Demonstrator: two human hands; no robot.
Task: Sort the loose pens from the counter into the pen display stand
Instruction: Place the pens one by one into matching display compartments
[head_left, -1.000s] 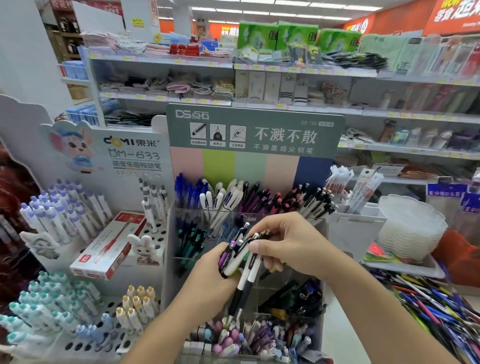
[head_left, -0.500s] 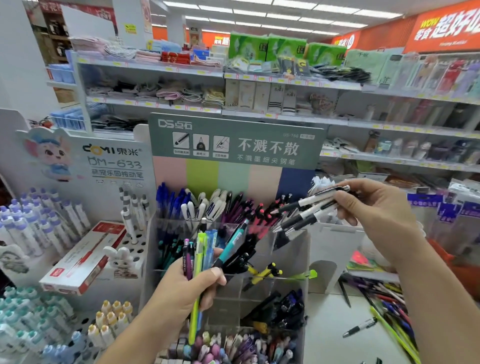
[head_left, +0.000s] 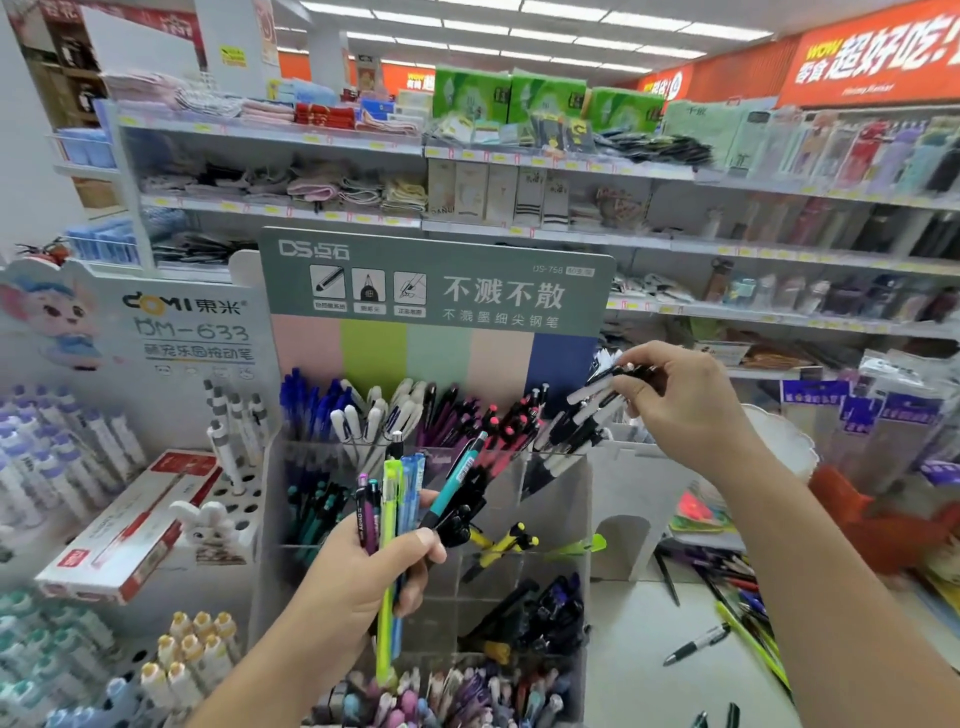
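My left hand (head_left: 371, 577) grips a bunch of mixed pens (head_left: 397, 499): purple, yellow-green, blue and teal ones, held upright in front of the clear pen display stand (head_left: 561, 499). My right hand (head_left: 685, 400) holds a few black-and-white pens (head_left: 587, 410), tips angled down over the stand's top right compartment. The stand's tiers hold blue, white, purple and black pens. Loose pens (head_left: 696, 644) lie on the white counter (head_left: 634, 675) at the lower right.
A white holed display (head_left: 228, 499) with a rabbit figure and a red-and-white box (head_left: 130, 525) stands on the left. Trays of capped pens fill the lower left. A white box (head_left: 639, 499) stands right of the stand. Store shelves rise behind.
My right hand took the black-and-white pens out of the bunch, carried them up and right, then lowered them towards the top right compartment. My left hand keeps the other pens.
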